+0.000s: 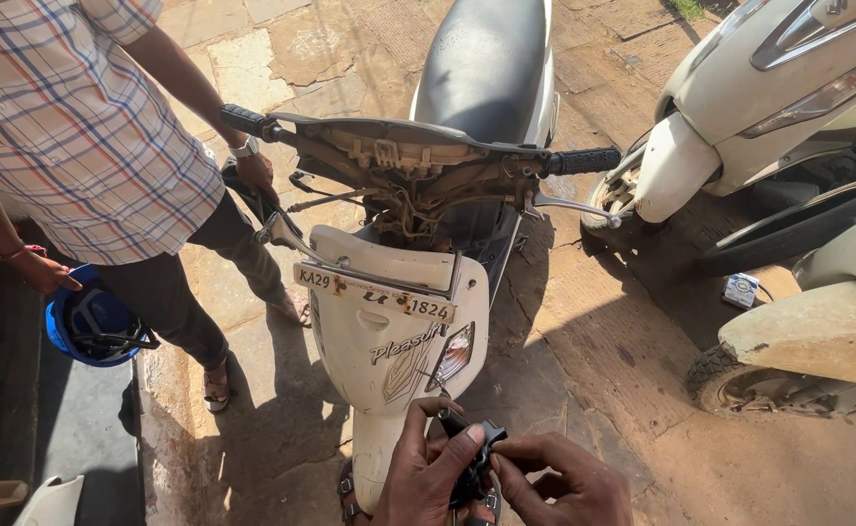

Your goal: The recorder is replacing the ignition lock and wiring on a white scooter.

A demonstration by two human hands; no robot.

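Black plastic part (pixel 475 458) is gripped by 2 hands, left hand (pixel 428 477) and right hand (pixel 564 482), at bottom centre, before the white scooter (pixel 399 331). Slippage onto paving is judged possible.

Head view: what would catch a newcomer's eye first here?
A white scooter stands mid-frame with its handlebar cover off, exposing wiring. At the bottom edge, the left hand and right hand together hold a small black part. At left, another person in a checked shirt carries a blue helmet.
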